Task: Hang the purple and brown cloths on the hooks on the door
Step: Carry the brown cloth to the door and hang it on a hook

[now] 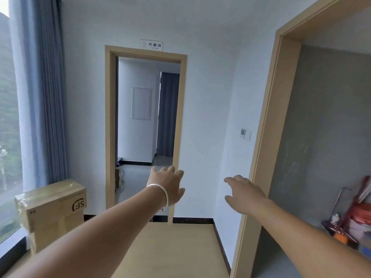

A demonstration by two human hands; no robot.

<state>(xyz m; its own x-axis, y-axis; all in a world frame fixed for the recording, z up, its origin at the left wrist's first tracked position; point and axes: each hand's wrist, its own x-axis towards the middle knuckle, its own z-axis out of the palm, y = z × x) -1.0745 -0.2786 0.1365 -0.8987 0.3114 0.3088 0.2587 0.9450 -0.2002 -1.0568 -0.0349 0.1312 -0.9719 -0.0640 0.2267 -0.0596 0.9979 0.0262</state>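
Observation:
Both arms reach forward into a small room. My left hand point(167, 182), with a silver bangle on the wrist, is held out with relaxed fingers and holds nothing. My right hand point(244, 192) is also stretched out, fingers loosely spread and empty. Straight ahead is an open doorway point(145, 55) with a light wooden frame and a small sign above it. No purple cloth, brown cloth, door leaf or hooks can be seen in the head view.
Taped cardboard boxes point(52, 207) stand at the left by a window with a blue curtain point(43, 87). A wooden surface point(180, 251) lies below my arms. At the right, a wide wooden frame point(267, 137) opens onto a grey-walled space with red clutter point(355, 217).

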